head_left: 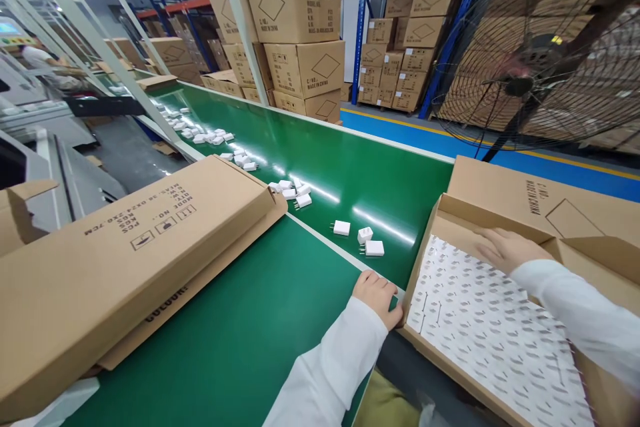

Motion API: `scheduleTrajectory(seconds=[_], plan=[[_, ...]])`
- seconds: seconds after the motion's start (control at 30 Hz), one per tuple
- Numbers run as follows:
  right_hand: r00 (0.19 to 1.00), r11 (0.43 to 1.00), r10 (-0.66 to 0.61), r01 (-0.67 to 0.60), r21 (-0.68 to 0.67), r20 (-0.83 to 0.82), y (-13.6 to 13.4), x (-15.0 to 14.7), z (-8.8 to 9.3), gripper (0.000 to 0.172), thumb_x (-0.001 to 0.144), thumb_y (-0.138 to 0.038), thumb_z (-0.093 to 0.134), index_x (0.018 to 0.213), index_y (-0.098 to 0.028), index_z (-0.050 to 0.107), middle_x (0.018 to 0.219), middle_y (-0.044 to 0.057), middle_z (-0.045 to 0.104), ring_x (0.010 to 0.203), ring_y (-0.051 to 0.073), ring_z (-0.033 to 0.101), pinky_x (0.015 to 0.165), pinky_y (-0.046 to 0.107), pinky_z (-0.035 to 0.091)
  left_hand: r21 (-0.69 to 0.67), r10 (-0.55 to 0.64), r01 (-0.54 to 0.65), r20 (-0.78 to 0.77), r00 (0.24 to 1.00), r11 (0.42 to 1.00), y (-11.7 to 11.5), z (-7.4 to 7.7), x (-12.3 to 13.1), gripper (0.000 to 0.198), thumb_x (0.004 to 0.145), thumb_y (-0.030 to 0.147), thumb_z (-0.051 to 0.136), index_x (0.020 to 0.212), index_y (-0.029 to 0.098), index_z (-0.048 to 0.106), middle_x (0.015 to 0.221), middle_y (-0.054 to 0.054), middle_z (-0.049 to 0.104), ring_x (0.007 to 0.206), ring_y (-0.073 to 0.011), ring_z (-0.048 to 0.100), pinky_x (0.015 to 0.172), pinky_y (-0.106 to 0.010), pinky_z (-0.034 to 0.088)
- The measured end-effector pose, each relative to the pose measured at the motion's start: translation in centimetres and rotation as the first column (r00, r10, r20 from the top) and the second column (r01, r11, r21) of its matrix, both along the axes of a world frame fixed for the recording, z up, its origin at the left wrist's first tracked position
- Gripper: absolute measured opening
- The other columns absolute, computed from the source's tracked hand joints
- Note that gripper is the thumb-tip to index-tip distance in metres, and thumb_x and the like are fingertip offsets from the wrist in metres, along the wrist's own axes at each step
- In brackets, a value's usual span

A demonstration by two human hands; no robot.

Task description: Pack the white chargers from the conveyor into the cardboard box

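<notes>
From where I stood, the left hand rested on the green belt's pale edge, its fingers loosely curled and its thumb against or just beside the corner of a tan cardboard carton with its top folded back. Whether it gripped that corner, I could not tell. The right hand lay inside the carton, fingers stretched out and close together, near the far edge of a white layer covered in rows of small grey marks. No pinch showed, though the palm's underside was out of sight.

The carton seemed to sit partly beyond the belt's edge, so a hard push from the right hand might have tipped or slid it. Dragging fingers could also have rucked up the layer or knocked its rows askew. Nearby, a white two-pronged plug adapter lay loose on the glossy green conveyor belt (a sleeve sweeping past could easily have caught it).

The right forearm hid part of the layer, and the frame cut off the carton's near end. I could not make out whether those marks were print or packed pieces. Farther up, the adapters blurred into white clumps.
</notes>
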State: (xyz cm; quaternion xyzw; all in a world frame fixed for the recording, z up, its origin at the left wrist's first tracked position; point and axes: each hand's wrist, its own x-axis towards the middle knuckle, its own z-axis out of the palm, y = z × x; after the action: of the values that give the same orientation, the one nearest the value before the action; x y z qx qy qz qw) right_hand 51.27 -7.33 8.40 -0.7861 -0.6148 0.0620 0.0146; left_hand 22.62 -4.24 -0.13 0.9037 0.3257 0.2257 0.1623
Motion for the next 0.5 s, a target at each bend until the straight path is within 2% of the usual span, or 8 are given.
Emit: scheduleTrajectory(seconds=[0.07, 0.13, 0.2, 0.27, 0.3, 0.37, 0.43, 0.5], plan=[[0.987, 0.987, 0.157, -0.158, -0.033, -0.017, 2.9, -3.6, 0.1, 0.037, 0.082, -0.033, 0.034, 0.110, -0.018, 0.053, 0.112, 0.012, 0.058, 0.102, 0.026, 0.052, 0.084, 0.037, 0.040, 0.001, -0.001, 0.001, -0.009, 1.000, 1.000, 0.0, 0.0, 0.0, 0.016, 0.062, 0.031, 0.059, 0.073, 0.020, 0.063, 0.070, -0.002, 0.064, 0.073, -0.0181, 0.053, 0.083, -0.034, 0.038], [0.966, 0.964, 0.255, -0.257, -0.068, -0.031, 5.5, -7.9, -1.0, 0.032, 0.076, -0.033, 0.046, 0.107, -0.024, 0.054, 0.108, 0.005, 0.061, 0.101, 0.023, 0.053, 0.086, 0.033, 0.038, 0.006, -0.002, 0.002, -0.019, 1.000, 1.000, 0.0, 0.1, -0.1, 0.016, 0.062, 0.031, 0.059, 0.073, 0.020, 0.063, 0.070, -0.002, 0.064, 0.074, -0.0182, 0.053, 0.082, -0.033, 0.038], [0.968, 0.965, 0.250, -0.250, -0.083, -0.018, 7.6, -11.9, -2.7, 0.046, 0.070, -0.041, 0.055, 0.111, -0.020, 0.049, 0.103, 0.010, 0.062, 0.096, 0.027, 0.056, 0.079, 0.035, 0.041, 0.007, -0.006, 0.007, -0.033, 0.999, 1.000, 0.0, 0.2, -0.1, 0.017, 0.061, 0.033, 0.059, 0.072, 0.019, 0.062, 0.070, -0.002, 0.064, 0.074, -0.0184, 0.053, 0.081, -0.033, 0.038], [0.976, 0.972, 0.219, -0.219, -0.087, -0.004, 9.1, -14.7, -4.2, 0.058, 0.069, -0.049, 0.054, 0.116, -0.015, 0.043, 0.105, 0.013, 0.060, 0.092, 0.028, 0.057, 0.071, 0.035, 0.043, 0.000, -0.015, 0.015, -0.048, 0.999, 1.000, 0.0, 0.3, -0.2, 0.018, 0.061, 0.034, 0.059, 0.071, 0.019, 0.062, 0.069, -0.002, 0.064, 0.074, -0.0183, 0.053, 0.079, -0.033, 0.039], [0.977, 0.973, 0.213, -0.212, -0.091, 0.002, 9.6, -15.6, -4.7, 0.058, 0.071, -0.051, 0.053, 0.116, -0.015, 0.042, 0.105, 0.013, 0.060, 0.091, 0.027, 0.058, 0.068, 0.034, 0.043, -0.006, -0.018, 0.018, -0.056, 0.998, 1.000, 0.0, 0.4, -0.2, 0.019, 0.061, 0.035, 0.059, 0.071, 0.019, 0.062, 0.068, -0.002, 0.064, 0.074, -0.0182, 0.052, 0.079, -0.033, 0.039], [0.975, 0.970, 0.221, -0.218, -0.109, 0.016, 10.4, -16.3, -5.0, 0.046, 0.075, -0.047, 0.049, 0.110, -0.019, 0.046, 0.102, 0.010, 0.061, 0.089, 0.025, 0.059, 0.064, 0.031, 0.042, -0.016, -0.019, 0.018, -0.066, 0.998, 1.000, 0.1, 0.4, -0.1, 0.020, 0.061, 0.035, 0.059, 0.072, 0.019, 0.062, 0.068, -0.002, 0.064, 0.074, -0.0181, 0.052, 0.078, -0.032, 0.039], [0.969, 0.964, 0.242, -0.235, -0.127, 0.044, 10.8, -16.1, -4.3, 0.033, 0.080, -0.042, 0.043, 0.105, -0.021, 0.049, 0.097, 0.008, 0.062, 0.087, 0.024, 0.059, 0.063, 0.031, 0.042, -0.019, -0.011, 0.010, -0.069, 0.998, 1.000, 0.1, 0.3, -0.1, 0.021, 0.061, 0.035, 0.058, 0.072, 0.019, 0.062, 0.070, -0.002, 0.064, 0.075, -0.0182, 0.052, 0.080, -0.032, 0.038], [0.961, 0.958, 0.264, -0.251, -0.137, 0.087, 10.9, -15.4, -3.0, 0.031, 0.084, -0.039, 0.036, 0.107, -0.022, 0.048, 0.099, 0.009, 0.060, 0.090, 0.026, 0.057, 0.063, 0.034, 0.042, -0.023, -0.006, 0.005, -0.069, 0.998, 1.000, 0.1, 0.1, 0.0, 0.022, 0.061, 0.036, 0.057, 0.073, 0.019, 0.062, 0.071, -0.002, 0.065, 0.075, -0.0182, 0.052, 0.081, -0.033, 0.037]])
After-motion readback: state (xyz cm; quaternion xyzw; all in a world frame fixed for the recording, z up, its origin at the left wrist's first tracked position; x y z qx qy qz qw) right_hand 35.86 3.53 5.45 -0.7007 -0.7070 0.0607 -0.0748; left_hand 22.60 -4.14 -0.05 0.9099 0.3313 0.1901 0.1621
